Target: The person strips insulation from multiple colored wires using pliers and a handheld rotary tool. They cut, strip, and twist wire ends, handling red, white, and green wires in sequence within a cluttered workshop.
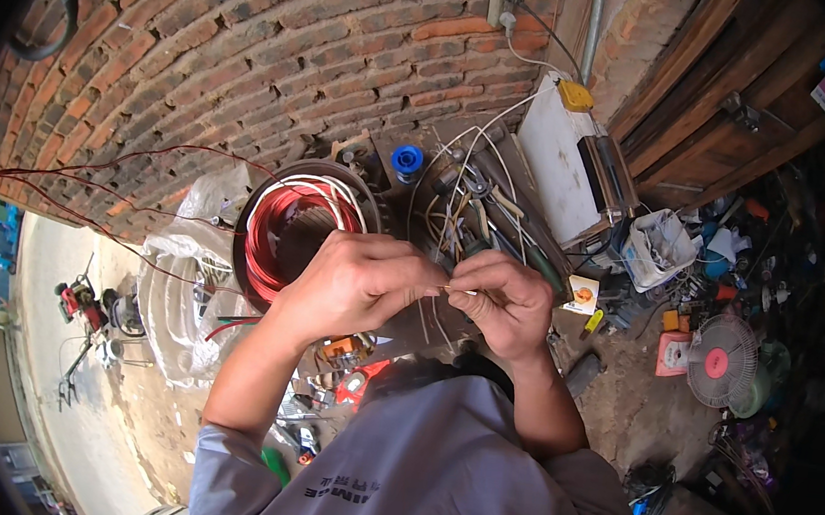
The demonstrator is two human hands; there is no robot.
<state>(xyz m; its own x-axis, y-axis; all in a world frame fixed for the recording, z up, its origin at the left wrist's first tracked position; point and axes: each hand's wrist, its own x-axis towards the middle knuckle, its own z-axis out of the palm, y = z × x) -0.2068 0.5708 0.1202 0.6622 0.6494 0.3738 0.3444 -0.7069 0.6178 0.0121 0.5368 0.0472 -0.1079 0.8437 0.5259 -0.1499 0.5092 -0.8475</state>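
Against brick wall (255, 30), left hand (355, 282) and right hand (503, 302) meet knuckles-up, apparently pinching a thin wire (451, 289).

Left hand (355, 282), right hand (503, 302) pinch thin wire (451, 289) (possibly bare) above red-wound motor stator (279, 233).

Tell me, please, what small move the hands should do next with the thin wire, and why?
Probably a short twist or pull of the thin wire between the fingertips. Both hands already pinch it: the left hand and the right hand meet at one point just in front of the motor stator with red copper winding. The wire end is too small to tell its state.
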